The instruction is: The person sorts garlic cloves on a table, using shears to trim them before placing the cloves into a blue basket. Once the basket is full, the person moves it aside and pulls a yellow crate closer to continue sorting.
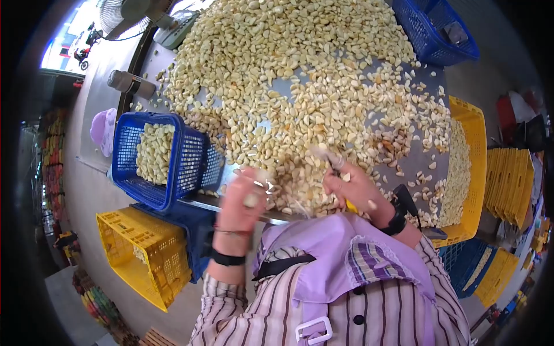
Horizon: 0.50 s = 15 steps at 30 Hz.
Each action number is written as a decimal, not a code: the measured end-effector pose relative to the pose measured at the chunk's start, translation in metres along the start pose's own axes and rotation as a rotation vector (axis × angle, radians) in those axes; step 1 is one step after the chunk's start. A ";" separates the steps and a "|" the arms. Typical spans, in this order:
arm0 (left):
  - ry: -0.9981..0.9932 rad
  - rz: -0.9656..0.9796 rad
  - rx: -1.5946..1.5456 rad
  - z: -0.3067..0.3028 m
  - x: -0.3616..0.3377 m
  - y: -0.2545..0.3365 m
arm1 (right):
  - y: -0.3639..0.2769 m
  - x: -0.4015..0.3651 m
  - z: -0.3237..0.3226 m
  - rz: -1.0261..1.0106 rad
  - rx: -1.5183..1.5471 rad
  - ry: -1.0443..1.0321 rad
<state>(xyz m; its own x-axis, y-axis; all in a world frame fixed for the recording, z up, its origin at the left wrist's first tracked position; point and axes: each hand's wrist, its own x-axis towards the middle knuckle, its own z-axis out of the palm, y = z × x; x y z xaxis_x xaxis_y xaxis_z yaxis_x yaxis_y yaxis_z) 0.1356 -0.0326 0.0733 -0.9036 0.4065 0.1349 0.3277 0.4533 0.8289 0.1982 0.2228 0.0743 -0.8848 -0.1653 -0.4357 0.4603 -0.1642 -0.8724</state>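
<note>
One metal table is seen in the head view, spread with pale pieces ahead of and between both hands, bare metal showing in patches. The left hand is curled low over the near edge; whether anything is gripped can't be told, though a pale piece is seen against its fingers. A slim tool with a yellow end is gripped in the right hand, fingers closed, among the pieces.

Left of the left hand, a blue basket is part-filled with pieces; lower left, a yellow crate is placed beside a dark blue bin. Beyond it, a grey cylinder and a fan are seen. Right of the right hand, a yellow basket is heaped; farther off, a second blue basket and stacked yellow crates are seen.

The left fingers are blurred. The tool's far end is smeared, its yellow end partly covered. The spread is cut off at the top. A dark object by the right wrist can't be made out. Outer corners are blacked out.
</note>
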 end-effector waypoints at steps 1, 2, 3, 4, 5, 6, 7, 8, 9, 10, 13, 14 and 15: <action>0.221 -0.282 -0.751 -0.022 0.016 -0.004 | 0.004 0.000 -0.005 -0.028 0.013 0.011; 0.368 -0.413 -0.987 -0.049 0.034 0.013 | 0.007 -0.001 -0.009 -0.012 0.020 0.012; 0.475 -0.340 -0.931 -0.082 0.041 0.003 | 0.010 0.000 -0.014 -0.061 0.050 0.036; 0.677 -0.204 -0.571 -0.109 0.050 -0.015 | 0.012 0.000 -0.017 -0.113 0.078 0.061; 0.735 -0.238 -0.451 -0.136 0.057 -0.020 | 0.018 0.001 -0.020 -0.124 0.108 0.083; 0.791 -0.270 -0.328 -0.161 0.064 -0.024 | 0.018 0.002 -0.021 -0.115 0.114 0.079; 0.789 -0.282 -0.319 -0.183 0.071 -0.046 | 0.016 0.002 -0.021 -0.105 0.140 0.121; 0.659 -0.301 0.108 -0.202 0.078 -0.071 | 0.016 0.003 -0.022 -0.096 0.166 0.163; 0.504 -0.308 0.528 -0.211 0.081 -0.084 | 0.022 0.005 -0.024 -0.097 0.177 0.170; 0.496 -0.313 0.536 -0.203 0.081 -0.075 | 0.024 0.007 -0.025 -0.089 0.186 0.169; 0.496 0.269 1.245 -0.128 0.085 -0.030 | 0.027 0.009 -0.026 -0.095 0.160 0.175; 0.411 0.298 1.043 -0.100 0.082 -0.022 | 0.028 0.009 -0.026 -0.091 0.164 0.179; 0.172 0.247 0.804 -0.071 0.076 -0.024 | 0.028 0.010 -0.026 -0.083 0.180 0.183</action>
<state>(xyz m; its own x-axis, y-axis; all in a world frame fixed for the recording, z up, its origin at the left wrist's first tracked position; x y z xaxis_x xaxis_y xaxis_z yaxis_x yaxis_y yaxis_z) 0.0397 -0.0694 0.1023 -0.7883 0.4716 0.3952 0.5581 0.8185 0.1365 0.2007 0.2416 0.0401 -0.9110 0.0319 -0.4111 0.3763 -0.3432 -0.8606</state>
